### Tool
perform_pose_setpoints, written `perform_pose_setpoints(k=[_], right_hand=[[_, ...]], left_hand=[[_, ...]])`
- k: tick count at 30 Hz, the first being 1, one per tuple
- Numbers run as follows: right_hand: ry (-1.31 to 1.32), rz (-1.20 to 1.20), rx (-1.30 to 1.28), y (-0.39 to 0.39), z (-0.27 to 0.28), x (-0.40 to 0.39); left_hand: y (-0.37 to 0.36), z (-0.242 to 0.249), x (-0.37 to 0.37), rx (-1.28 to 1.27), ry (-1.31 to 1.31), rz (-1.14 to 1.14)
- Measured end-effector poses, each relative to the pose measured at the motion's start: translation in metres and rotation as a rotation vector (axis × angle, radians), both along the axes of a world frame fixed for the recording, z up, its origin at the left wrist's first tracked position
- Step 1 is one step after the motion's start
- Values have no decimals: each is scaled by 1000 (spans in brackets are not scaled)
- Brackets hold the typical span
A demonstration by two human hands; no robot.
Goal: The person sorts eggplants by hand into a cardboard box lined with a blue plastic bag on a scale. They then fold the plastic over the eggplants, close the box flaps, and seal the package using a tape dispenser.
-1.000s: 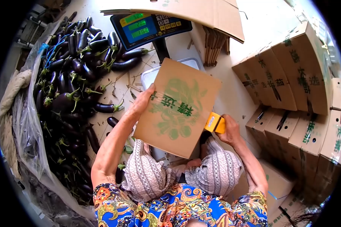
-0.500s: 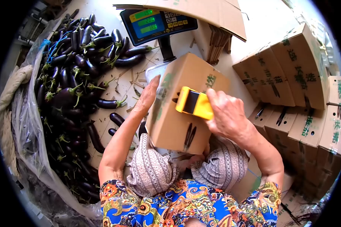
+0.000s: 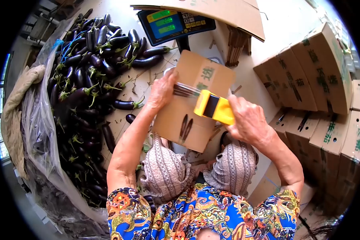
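A cardboard box (image 3: 202, 130) with green print and eggplant pictures stands before my knees. My left hand (image 3: 163, 89) presses on its left edge, where a strip of clear tape (image 3: 184, 90) starts; whether its fingers grip the tape is hidden. My right hand (image 3: 248, 119) is wrapped round a yellow tape dispenser (image 3: 215, 108), held over the middle of the box. The tape runs from my left hand to the dispenser's front.
Many eggplants (image 3: 80, 80) lie at left beside a plastic sheet (image 3: 35, 102). A scale display (image 3: 176, 25) and flat cardboard (image 3: 224, 14) are beyond the box. Printed boxes (image 3: 308, 76) are stacked at right.
The box has turned so that a different face shows. My left hand has moved onto its edge, and tape now stretches from there to the dispenser, which has shifted slightly right.
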State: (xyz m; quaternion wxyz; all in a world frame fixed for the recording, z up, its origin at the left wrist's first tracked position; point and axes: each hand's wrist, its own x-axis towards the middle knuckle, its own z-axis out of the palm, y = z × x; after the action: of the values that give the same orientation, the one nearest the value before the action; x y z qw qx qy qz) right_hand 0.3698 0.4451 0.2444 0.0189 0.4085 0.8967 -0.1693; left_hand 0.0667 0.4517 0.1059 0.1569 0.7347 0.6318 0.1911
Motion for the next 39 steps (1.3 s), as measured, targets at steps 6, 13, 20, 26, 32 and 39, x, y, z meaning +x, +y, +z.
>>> perform_pose_setpoints(k=[6, 13, 20, 26, 32, 39], right_hand=[[178, -93, 12, -21, -77, 81], [321, -198, 33, -46, -155, 142], [311, -340, -45, -84, -210, 190], [80, -362, -92, -86, -197, 188], [-264, -313, -339, -4, -215, 34], [-463, -173, -300, 26, -201, 14]], left_hand=[[2, 19, 1, -198, -292, 259], [2, 28, 4, -261, -297, 278], [1, 23, -2, -251, -329, 280], [4, 24, -2, -235, -312, 273], [3, 17, -2, -249, -299, 300], [4, 10, -2, -279, -451, 224]])
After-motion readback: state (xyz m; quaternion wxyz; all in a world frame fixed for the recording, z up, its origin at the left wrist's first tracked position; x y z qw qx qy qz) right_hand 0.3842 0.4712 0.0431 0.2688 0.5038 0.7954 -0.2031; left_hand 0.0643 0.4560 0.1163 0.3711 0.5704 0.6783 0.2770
